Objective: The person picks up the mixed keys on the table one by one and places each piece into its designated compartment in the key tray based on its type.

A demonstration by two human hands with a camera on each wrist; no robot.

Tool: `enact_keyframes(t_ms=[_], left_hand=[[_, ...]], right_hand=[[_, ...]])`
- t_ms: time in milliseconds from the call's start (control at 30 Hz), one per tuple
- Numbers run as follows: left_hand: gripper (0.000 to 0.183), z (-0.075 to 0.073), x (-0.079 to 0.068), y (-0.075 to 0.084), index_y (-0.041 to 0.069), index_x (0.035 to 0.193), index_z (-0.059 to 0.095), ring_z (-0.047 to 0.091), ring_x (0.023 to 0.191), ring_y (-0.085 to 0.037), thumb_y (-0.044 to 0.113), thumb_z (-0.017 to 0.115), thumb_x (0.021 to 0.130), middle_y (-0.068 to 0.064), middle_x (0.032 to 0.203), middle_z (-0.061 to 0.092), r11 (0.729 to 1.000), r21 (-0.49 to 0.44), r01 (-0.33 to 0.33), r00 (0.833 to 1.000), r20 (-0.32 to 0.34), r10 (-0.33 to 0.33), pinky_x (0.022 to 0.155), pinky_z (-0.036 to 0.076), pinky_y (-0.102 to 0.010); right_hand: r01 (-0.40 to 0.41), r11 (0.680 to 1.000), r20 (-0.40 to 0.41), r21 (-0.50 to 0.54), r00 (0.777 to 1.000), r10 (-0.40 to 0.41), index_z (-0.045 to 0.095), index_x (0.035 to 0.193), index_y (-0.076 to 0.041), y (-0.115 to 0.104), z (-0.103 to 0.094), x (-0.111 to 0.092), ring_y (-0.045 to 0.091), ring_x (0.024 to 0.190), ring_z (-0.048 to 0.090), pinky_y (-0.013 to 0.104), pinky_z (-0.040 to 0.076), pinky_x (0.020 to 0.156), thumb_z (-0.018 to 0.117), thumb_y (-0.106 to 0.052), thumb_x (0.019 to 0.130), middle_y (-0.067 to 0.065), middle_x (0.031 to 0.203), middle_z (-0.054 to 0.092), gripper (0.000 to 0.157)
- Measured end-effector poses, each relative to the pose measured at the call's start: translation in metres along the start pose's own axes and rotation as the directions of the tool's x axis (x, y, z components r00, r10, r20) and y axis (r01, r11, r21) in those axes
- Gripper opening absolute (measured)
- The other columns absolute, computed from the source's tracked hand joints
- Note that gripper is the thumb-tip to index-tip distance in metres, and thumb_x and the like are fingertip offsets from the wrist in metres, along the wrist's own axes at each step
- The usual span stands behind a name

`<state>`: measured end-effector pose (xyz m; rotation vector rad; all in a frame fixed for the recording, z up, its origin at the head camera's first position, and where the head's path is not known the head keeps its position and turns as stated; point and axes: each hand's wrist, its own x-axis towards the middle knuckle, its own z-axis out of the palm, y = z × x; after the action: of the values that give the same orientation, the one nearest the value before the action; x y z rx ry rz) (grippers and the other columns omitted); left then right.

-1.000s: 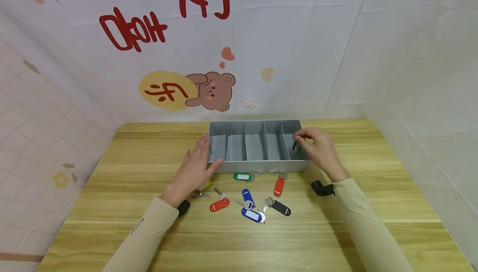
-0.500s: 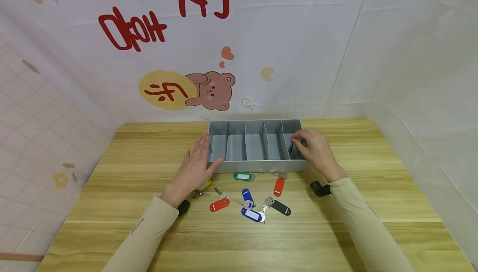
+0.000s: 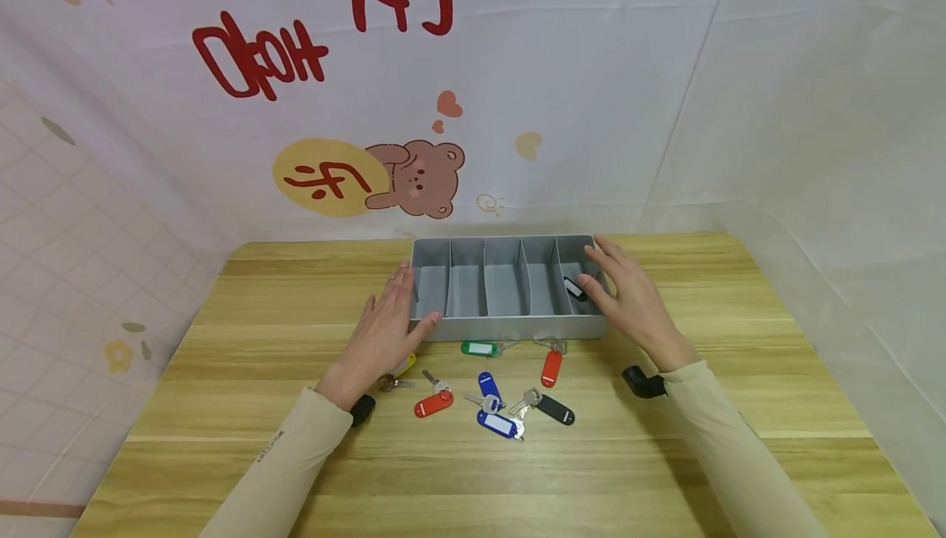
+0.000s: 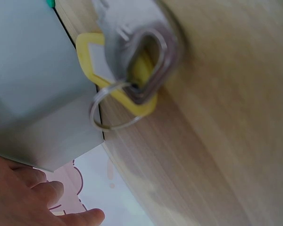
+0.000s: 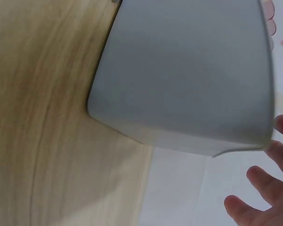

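A grey tray [image 3: 510, 328] with several compartments stands at the back of the table. Inside its rightmost compartment lies a black key tag [image 3: 575, 289]. My right hand [image 3: 637, 301] is over the tray's right end, fingers spread and holding nothing, thumb close to that tag. At the other end, my left hand [image 3: 378, 339] rests against the tray's left side with straight fingers. Near the left wrist, a yellow key tag [image 4: 89, 56] with a ring and key lies by the tray's front wall, partly hidden by the hand in the head view.
In front of the tray lie keys with a green tag [image 3: 479, 349], a red tag [image 3: 551, 369], another red tag [image 3: 433, 404], blue tags [image 3: 497, 424] and a second black tag [image 3: 556, 409]. A printed white curtain [image 3: 591, 111] hangs behind the wooden table [image 3: 473, 489].
My right hand has let go of the black key tag, which now lies in the rightmost compartment. Its fingers have spread and shifted slightly right. My left hand has stayed in place.
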<state>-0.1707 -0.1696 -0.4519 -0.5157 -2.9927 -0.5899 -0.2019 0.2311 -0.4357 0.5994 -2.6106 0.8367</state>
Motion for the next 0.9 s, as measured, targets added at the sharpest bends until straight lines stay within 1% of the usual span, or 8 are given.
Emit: enact_keyframes(t_ms=[233, 500, 633, 767, 900], left_hand=[[0.092, -0.002, 0.0, -0.001, -0.002, 0.164, 0.01, 0.013, 0.158, -0.037, 0.061, 0.044, 0.106, -0.018, 0.172, 0.008, 1.0, -0.003, 0.002, 1.0, 0.005, -0.002, 0.116, 0.022, -0.072], [0.093, -0.001, 0.001, -0.001, -0.002, 0.164, 0.01, 0.014, 0.158, -0.037, 0.061, 0.044, 0.106, -0.017, 0.173, 0.005, 1.0, -0.004, 0.004, 1.0, 0.014, -0.004, 0.116, 0.023, -0.072], [0.094, -0.001, 0.001, -0.001, -0.002, 0.164, 0.009, 0.011, 0.158, -0.035, 0.062, 0.043, 0.105, -0.016, 0.173, 0.004, 1.0, -0.01, 0.008, 1.0, 0.018, -0.008, 0.116, 0.021, -0.072], [0.094, -0.001, 0.001, 0.0, -0.001, 0.165, 0.008, 0.01, 0.158, -0.035, 0.063, 0.042, 0.105, -0.015, 0.173, 0.004, 1.0, -0.014, 0.01, 1.0, 0.022, -0.01, 0.117, 0.02, -0.071], [0.094, -0.002, 0.001, 0.001, -0.002, 0.164, 0.008, 0.01, 0.158, -0.035, 0.063, 0.042, 0.105, -0.016, 0.173, 0.004, 1.0, -0.017, 0.012, 1.0, 0.023, -0.011, 0.117, 0.02, -0.071]], right_hand=[[0.031, 0.999, 0.025, 0.017, 0.999, -0.032, 0.052, 0.151, -0.002, -0.015, -0.009, -0.007, 0.041, 0.151, 0.031, 0.065, 0.031, 0.115, 0.065, -0.031, 0.103, 0.018, 0.164, 0.037, 0.057], [0.064, 0.997, 0.049, 0.032, 0.997, -0.066, 0.051, 0.152, -0.003, -0.033, -0.015, -0.02, 0.034, 0.155, 0.025, 0.062, 0.028, 0.119, 0.067, -0.03, 0.102, 0.015, 0.166, 0.035, 0.059], [0.084, 0.996, 0.06, 0.034, 0.994, -0.086, 0.05, 0.153, -0.004, -0.041, -0.018, -0.028, 0.033, 0.156, 0.024, 0.063, 0.026, 0.119, 0.068, -0.029, 0.101, 0.013, 0.166, 0.034, 0.06], [0.118, 0.993, 0.074, 0.023, 0.99, -0.119, 0.05, 0.153, -0.005, -0.047, -0.02, -0.034, 0.035, 0.155, 0.025, 0.065, 0.029, 0.117, 0.07, -0.027, 0.101, 0.011, 0.167, 0.034, 0.06], [0.158, 0.987, 0.091, 0.011, 0.983, -0.158, 0.05, 0.154, -0.007, -0.052, -0.019, -0.041, 0.037, 0.154, 0.028, 0.063, 0.031, 0.117, 0.072, -0.027, 0.099, 0.01, 0.166, 0.035, 0.062]])
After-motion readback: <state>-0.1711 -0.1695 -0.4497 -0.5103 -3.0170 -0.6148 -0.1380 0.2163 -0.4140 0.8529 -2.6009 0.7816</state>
